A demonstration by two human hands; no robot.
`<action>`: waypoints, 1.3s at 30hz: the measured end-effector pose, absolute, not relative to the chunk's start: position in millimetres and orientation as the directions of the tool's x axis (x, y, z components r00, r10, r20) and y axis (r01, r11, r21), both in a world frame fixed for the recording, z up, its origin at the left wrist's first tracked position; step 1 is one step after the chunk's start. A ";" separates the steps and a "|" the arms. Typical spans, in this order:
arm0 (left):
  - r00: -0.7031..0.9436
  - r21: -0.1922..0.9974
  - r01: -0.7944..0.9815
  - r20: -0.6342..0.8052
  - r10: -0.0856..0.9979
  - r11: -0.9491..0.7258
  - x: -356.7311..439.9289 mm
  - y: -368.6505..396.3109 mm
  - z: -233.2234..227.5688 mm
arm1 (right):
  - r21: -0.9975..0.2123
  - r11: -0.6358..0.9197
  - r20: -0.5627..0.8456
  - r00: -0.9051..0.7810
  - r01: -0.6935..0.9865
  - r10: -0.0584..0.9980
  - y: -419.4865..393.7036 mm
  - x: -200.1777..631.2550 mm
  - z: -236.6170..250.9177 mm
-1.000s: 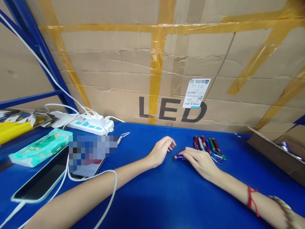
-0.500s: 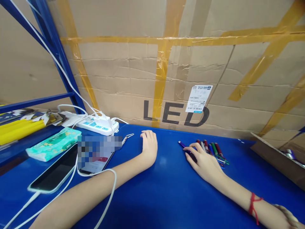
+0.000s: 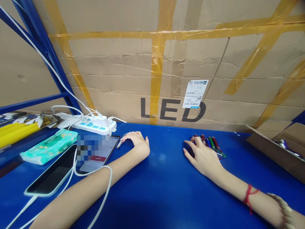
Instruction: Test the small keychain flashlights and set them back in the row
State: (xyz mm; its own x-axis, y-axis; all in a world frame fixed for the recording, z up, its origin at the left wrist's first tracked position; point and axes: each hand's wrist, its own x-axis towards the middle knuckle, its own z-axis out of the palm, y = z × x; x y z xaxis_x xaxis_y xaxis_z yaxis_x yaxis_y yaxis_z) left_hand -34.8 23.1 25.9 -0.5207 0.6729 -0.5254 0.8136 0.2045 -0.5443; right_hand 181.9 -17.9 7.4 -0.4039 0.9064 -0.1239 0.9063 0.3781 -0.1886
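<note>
My left hand reaches over the blue tabletop with its fingers curved and the thumb apart. Its fingertips are at the clip end of a small silver metal tube, which lies beside a phone with a lit screen. My right hand rests low, fingers spread, at the left side of several small metal tubes in a row. Red and green ones show past the knuckles, with small clips at their near ends. Something dark lies under the right fingers, mostly hidden.
A white power strip and a green tissue pack sit at the left. A charging phone and loose white cable lie near the left forearm. An open cardboard box stands right; a big taped carton walls the back.
My left hand has moved left and turned toward the silver tube. The purple tube that stuck out past my right fingers no longer shows. The view has shifted slightly.
</note>
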 end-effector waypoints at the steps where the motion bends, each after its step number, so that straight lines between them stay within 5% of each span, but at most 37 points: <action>1: -0.521 -0.550 0.812 -0.529 0.670 0.197 -35.1 23.4 25.8 | -0.199 0.378 -0.127 -0.406 0.904 0.905 -17.7 182.0 7.3; 8: -0.518 -0.575 0.803 -0.542 0.661 0.158 -37.1 24.2 23.8 | -0.318 0.477 -0.063 -0.520 0.819 0.852 -15.2 181.3 10.6; 16: -0.506 -0.577 0.805 -0.541 0.672 0.142 -35.7 23.5 20.5 | -0.431 0.843 0.256 -0.852 0.321 0.456 -22.9 175.7 27.1; 25: -0.474 -0.533 0.836 -0.581 0.661 0.131 -28.5 21.0 27.6 | -0.504 0.805 0.290 -0.816 0.314 0.500 -21.5 176.1 20.4; 31: -0.104 -0.210 0.975 -0.706 0.700 -0.067 -13.9 13.0 36.9 | -0.561 0.755 0.262 -0.793 0.338 0.550 -22.2 177.0 21.1; 39: 0.623 0.533 0.770 -0.516 0.588 -0.349 1.3 3.6 46.4 | -0.603 0.717 0.270 -0.755 0.351 0.597 -19.7 177.1 20.2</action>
State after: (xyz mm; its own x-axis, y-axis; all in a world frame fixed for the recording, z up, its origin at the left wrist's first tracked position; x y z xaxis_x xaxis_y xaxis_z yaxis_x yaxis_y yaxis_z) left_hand 1.3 3.6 46.4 0.6234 0.5876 -0.5158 0.7705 -0.3492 0.5333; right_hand 177.1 -19.7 20.2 -0.7552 0.5972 0.2701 0.3511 0.7165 -0.6028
